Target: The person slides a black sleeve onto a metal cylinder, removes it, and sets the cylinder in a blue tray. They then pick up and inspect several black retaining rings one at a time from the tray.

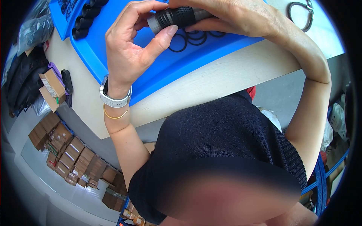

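Left hand [130,45] pinches the near end of the cylinder [177,17] between thumb and fingers; right hand [230,17] wraps the far end, held just above the blue tray [158,75]. Risk: a loose pinch could drop it onto the rings [188,37] and scatter them. Tray holds loose black rings; the smaller tray [60,19] at left holds black parts.

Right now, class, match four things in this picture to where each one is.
Things:
1. grey cylinder
2. watch
3. loose black rings
4. brown boxes

Places:
A. down below the table
B. lying on the blue tray
C. held between the left hand and the right hand
D. on the left wrist

Pairs: 1-C, 2-D, 3-B, 4-A
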Demonstrator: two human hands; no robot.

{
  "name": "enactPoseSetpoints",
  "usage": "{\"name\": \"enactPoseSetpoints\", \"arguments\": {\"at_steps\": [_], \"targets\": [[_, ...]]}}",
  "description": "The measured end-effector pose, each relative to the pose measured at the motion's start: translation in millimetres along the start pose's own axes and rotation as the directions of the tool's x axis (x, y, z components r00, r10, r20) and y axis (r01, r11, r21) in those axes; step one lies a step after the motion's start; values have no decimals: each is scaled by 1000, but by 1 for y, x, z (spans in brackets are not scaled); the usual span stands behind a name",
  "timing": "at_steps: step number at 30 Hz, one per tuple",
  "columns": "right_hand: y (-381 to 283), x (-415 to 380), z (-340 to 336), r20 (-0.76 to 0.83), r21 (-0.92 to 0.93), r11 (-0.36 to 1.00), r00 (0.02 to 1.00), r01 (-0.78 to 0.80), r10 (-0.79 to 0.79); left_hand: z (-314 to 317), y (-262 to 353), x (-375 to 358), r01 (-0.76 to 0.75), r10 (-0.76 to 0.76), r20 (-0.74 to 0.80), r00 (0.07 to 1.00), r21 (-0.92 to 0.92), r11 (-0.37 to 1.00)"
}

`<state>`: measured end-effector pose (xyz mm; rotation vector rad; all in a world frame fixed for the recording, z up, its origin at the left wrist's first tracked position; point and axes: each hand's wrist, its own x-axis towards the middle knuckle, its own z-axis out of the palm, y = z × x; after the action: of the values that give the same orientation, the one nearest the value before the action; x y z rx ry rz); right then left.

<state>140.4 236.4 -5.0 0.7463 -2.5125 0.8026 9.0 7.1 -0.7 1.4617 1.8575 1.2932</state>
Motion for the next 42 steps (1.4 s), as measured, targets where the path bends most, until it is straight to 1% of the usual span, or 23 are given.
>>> {"name": "enactPoseSetpoints", "arguments": {"at_steps": [5, 7, 8, 10, 13, 17, 19, 20, 22, 23, 25, 28, 29, 31, 32, 34, 35, 37, 40, 42], "targets": [[-1, 0, 0, 14, 9, 1000, 1000, -24, 24, -1, -1, 0, -12, 13, 11, 1000, -10, 1000], [-1, 0, 1, -34, 5, 1000, 999, 3, -3, -1, -1, 0, -16, 16, 8, 1000, -3, 1000], [-1, 1, 1, -34, 6, 1000, 999, 3, -3, -1, -1, 0, -16, 16, 7, 1000, -3, 1000], [-1, 1, -1, 0, -26, 1000, 1000, 13, -13, 0, -1, 0, -15, 15, 5, 1000, -16, 1000], [-1, 1, -2, 9, 24, 999, 999, -31, 31, 0, 0, 0, -6, 7, 9, 1000, -29, 1000], [3, -3, 4, 9, -7, 1000, 1000, -17, 17, 0, 0, 1, -17, 17, 18, 1000, -32, 999], [5, -5, 6, -105, 6, 999, 993, 49, -48, 1, 1, 1, 9, -9, 11, 1000, -28, 1000], [4, -4, 5, -105, 7, 999, 993, 49, -48, 2, 1, 1, 10, -10, 11, 1000, -28, 1000], [1, -2, 2, 22, -28, 999, 1000, -22, 22, 3, 1, 1, 7, -7, 14, 1000, -2, 1000], [2, -2, 3, 22, -28, 999, 1000, -22, 22, 3, 1, 1, 7, -6, 14, 1000, -2, 1000], [4, -5, 7, -100, -2, 999, 994, 50, -50, 4, 1, 0, 34, -34, 2, 999, -23, 999], [4, -4, 7, -118, 13, 999, 992, 44, -42, 2, -1, -1, 50, -50, 6, 999, -50, 997], [2, -3, 5, -118, 13, 999, 992, 44, -42, 3, -1, -1, 50, -50, 7, 999, -51, 997], [-1, 0, -1, -8, -2, 1000, 1000, -7, 7, 4, 0, -1, 26, -27, -12, 1000, -40, 999], [0, -1, 1, -8, -2, 1000, 1000, -7, 7, 4, 1, -1, 26, -27, -12, 1000, -40, 999], [4, -4, 6, -121, 33, 998, 992, 48, -43, 5, 2, 0, 30, -30, -10, 999, -18, 999], [3, -3, 4, -121, 33, 998, 992, 47, -43, 4, 2, 0, 30, -30, -10, 1000, -19, 999], [-1, 0, 0, 5, 11, 1000, 1000, -29, 29, 3, 2, 0, 14, -14, 9, 1000, 6, 1000], [-5, 1, -3, 17, 1, 999, 999, -47, 47, 3, 3, 0, 10, -10, 13, 1000, 6, 1000], [-2, 0, -1, 6, 6, 1000, 1000, -30, 30, 3, 2, 0, 16, -16, 15, 1000, -3, 1000]]}}
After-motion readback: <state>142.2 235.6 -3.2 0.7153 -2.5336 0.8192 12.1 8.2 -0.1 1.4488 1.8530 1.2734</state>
